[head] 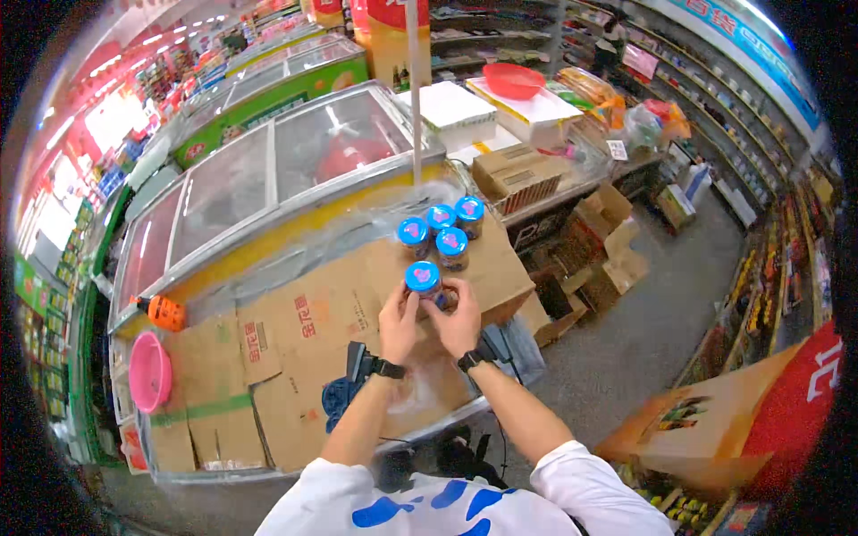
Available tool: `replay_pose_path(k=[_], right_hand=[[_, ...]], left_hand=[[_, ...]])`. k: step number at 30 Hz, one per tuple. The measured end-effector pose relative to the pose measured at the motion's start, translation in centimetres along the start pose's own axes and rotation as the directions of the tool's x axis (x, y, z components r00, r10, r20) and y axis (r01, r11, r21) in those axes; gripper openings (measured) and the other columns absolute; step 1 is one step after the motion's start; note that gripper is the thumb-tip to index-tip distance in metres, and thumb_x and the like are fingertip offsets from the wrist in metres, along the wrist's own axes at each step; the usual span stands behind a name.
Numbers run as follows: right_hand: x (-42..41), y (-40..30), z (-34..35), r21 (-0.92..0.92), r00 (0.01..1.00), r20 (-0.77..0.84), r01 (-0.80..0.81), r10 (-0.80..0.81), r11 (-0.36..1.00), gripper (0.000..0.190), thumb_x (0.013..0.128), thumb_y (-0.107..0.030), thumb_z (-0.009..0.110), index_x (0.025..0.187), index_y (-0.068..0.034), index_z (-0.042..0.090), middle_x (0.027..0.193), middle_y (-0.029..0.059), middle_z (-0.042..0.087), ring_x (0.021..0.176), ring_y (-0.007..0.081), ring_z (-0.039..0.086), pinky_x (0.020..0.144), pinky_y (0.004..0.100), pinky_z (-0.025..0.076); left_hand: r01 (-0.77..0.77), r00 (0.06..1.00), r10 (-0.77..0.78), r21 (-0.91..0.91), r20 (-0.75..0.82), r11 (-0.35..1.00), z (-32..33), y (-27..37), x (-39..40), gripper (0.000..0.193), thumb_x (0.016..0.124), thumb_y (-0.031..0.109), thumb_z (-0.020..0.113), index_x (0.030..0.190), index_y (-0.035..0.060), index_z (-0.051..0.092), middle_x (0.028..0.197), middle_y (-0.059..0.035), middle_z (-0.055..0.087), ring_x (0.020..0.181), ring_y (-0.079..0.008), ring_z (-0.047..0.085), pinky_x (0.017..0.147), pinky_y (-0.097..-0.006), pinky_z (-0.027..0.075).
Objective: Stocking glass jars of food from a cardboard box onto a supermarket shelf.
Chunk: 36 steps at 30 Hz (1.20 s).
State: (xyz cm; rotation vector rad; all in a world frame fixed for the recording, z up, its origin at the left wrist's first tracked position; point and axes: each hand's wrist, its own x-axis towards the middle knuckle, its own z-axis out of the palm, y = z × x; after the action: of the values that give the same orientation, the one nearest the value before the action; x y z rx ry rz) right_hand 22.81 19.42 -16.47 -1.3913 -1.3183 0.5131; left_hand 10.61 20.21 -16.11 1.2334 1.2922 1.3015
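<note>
Both my hands hold one clear jar with a blue lid point(423, 277) above the cardboard-covered surface. My left hand point(400, 321) grips its left side, and my right hand point(456, 315) has its fingers around the lower right side. The jar stands upright; its contents are mostly hidden by the fingers. Just beyond it, several similar blue-lidded jars point(452, 242) stand close together on a cardboard box point(496, 268). Each lid bears a pink mark. A device is strapped to each of my wrists.
A pink plastic basin point(150, 372) and an orange bottle point(166, 313) are at the left. Glass-topped chest freezers point(268, 194) run behind the flattened cardboard point(301, 321). Cartons point(519, 175) and a red basin point(513, 81) stand beyond at the right. A person point(608, 43) is far off by the shelves.
</note>
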Motion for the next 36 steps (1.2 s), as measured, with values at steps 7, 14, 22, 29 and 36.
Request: replay_pose_path(k=[7,14,22,29,36], right_hand=[[-5.0,-4.6,-5.1,0.002,0.997,-0.037,0.065,-0.065,0.998,0.057,0.072,-0.017,0.081,0.123,-0.003,0.058,0.113,0.0159,0.062,0.104,0.0327,0.06,0.09,0.0391,0.049],[-15.3,-9.9,-8.1,-0.155,0.96,-0.252,-0.165,0.122,0.974,0.058,0.075,-0.017,0.081,0.125,0.0,0.059,0.113,0.0142,0.065,0.101,0.0204,0.065,0.09,0.032,0.05],[-33.2,-16.0,-9.8,-0.118,0.67,-0.698,-0.457,0.253,0.882,0.058,0.073,-0.021,0.083,0.123,-0.002,0.061,0.106,0.0116,0.069,0.095,0.0226,0.066,0.086,0.0338,0.051],[-45.9,-22.1,-8.0,-0.082,0.324,-0.93,-0.647,0.175,0.758,0.061,0.076,-0.033,0.081,0.125,-0.004,0.06,0.109,0.0155,0.069,0.098,0.0261,0.067,0.089,0.036,0.051],[-60.2,-33.0,-5.6,0.198,-0.092,-0.979,-0.642,0.183,0.741,0.058,0.079,-0.035,0.078,0.123,-0.001,0.061,0.113,0.0159,0.068,0.099,0.0264,0.067,0.089,0.0353,0.051]], left_hand=[[-0.104,0.969,0.084,0.076,0.232,0.992,-1.9,4.8,-5.5,0.04,0.094,0.006,0.057,0.131,-0.0046,0.051,0.116,-0.0132,0.063,0.102,-0.0166,0.061,0.089,-0.0314,0.05],[-0.115,0.742,0.18,-0.141,0.645,0.983,-4.2,6.0,-10.5,0.04,0.091,0.004,0.059,0.131,0.0032,0.054,0.113,-0.0129,0.064,0.106,-0.0192,0.06,0.094,-0.031,0.045],[-0.07,0.238,0.313,-0.306,0.919,0.95,-4.4,6.9,-20.9,0.036,0.091,0.011,0.064,0.125,0.0023,0.058,0.113,-0.015,0.065,0.102,-0.0216,0.065,0.087,-0.0333,0.052],[0.141,-0.13,0.212,-0.193,0.969,0.971,-5.5,6.7,-32.3,0.034,0.086,0.008,0.068,0.119,0.0012,0.062,0.104,-0.0095,0.067,0.087,-0.0142,0.065,0.076,-0.028,0.053],[0.105,-0.523,0.307,-0.298,0.795,0.949,-10.6,11.0,-48.2,0.033,0.087,0.001,0.063,0.119,-0.0025,0.059,0.114,-0.0118,0.063,0.104,-0.0208,0.06,0.095,-0.0338,0.045]])
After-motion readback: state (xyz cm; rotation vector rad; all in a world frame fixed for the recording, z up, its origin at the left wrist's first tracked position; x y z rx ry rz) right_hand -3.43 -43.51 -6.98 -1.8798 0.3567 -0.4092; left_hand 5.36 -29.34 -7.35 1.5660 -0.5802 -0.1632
